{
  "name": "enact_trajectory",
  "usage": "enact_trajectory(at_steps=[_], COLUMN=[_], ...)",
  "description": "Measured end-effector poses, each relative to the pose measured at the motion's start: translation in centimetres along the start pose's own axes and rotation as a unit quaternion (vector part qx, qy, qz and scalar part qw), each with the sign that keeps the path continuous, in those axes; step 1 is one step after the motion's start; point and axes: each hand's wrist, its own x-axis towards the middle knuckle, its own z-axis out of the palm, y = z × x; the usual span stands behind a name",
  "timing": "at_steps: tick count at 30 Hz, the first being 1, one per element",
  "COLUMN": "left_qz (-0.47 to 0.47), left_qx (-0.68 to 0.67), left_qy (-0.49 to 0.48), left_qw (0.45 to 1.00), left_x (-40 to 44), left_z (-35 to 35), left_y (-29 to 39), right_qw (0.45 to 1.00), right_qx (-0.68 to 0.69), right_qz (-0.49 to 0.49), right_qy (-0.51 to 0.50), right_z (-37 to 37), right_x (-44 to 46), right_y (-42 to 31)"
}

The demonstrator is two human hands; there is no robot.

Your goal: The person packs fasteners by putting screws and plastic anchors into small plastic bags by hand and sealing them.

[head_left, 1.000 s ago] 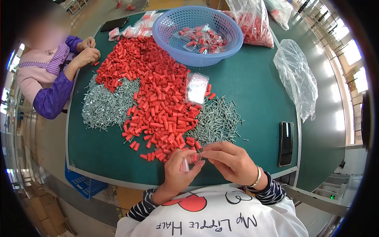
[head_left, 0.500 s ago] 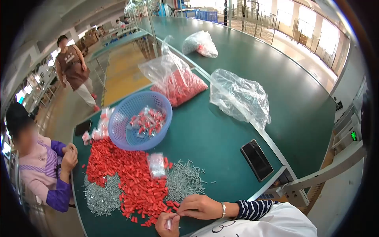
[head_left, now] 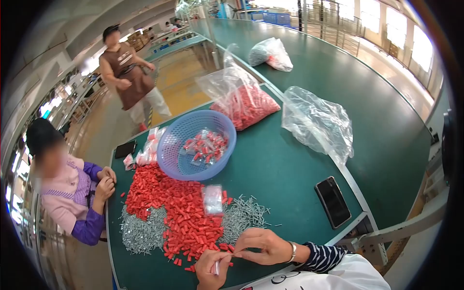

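At the table's near edge, my left hand (head_left: pixel 211 268) is closed round a small whitish, plastic-looking piece (head_left: pixel 216 267). My right hand (head_left: pixel 265 247) is beside it, its thumb and fingers pinched together near the left fingertips; whatever is in the pinch is too small to make out. Just beyond my hands lie a heap of red plastic sleeves (head_left: pixel 191 227) and a pile of grey metal screws or pins (head_left: pixel 244 216). A stack of small clear bags (head_left: pixel 212 199) rests between the two.
A blue-purple basket (head_left: pixel 166 159) contains filled small bags. Behind it stands a large bag of red parts (head_left: pixel 251 108). A crumpled clear bag (head_left: pixel 316 121) and a phone (head_left: pixel 332 202) lie to the right. Across the left edge sits a co-worker (head_left: pixel 72 193); another person (head_left: pixel 128 72) stands beyond.
The view has shifted, so the table appears further right. The standing person has come nearer the table. My hands stay close together, the left still closed on the whitish piece.
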Motion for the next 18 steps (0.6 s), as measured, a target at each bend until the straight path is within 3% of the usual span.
enact_trajectory(at_steps=[7, 14, 18], left_qz=[0.068, 0.070, 0.010], left_qx=[0.041, 0.199, 0.175], left_qy=[-0.027, 0.040, 0.032], left_qw=[0.996, 0.977, 0.984], left_x=[2.3, 3.7, 3.1], left_z=[-0.7, -0.6, -0.7], left_y=[-0.3, -2.9, -2.5], right_qw=[0.998, 0.982, 0.981], right_qx=[-0.044, -0.173, -0.166], right_qz=[-0.012, -0.071, -0.035], right_qy=[-0.035, -0.029, 0.097], right_z=[-0.6, -0.4, -3.0], right_x=[1.9, 6.9, 11.6], right_y=[0.4, 2.8, 5.6])
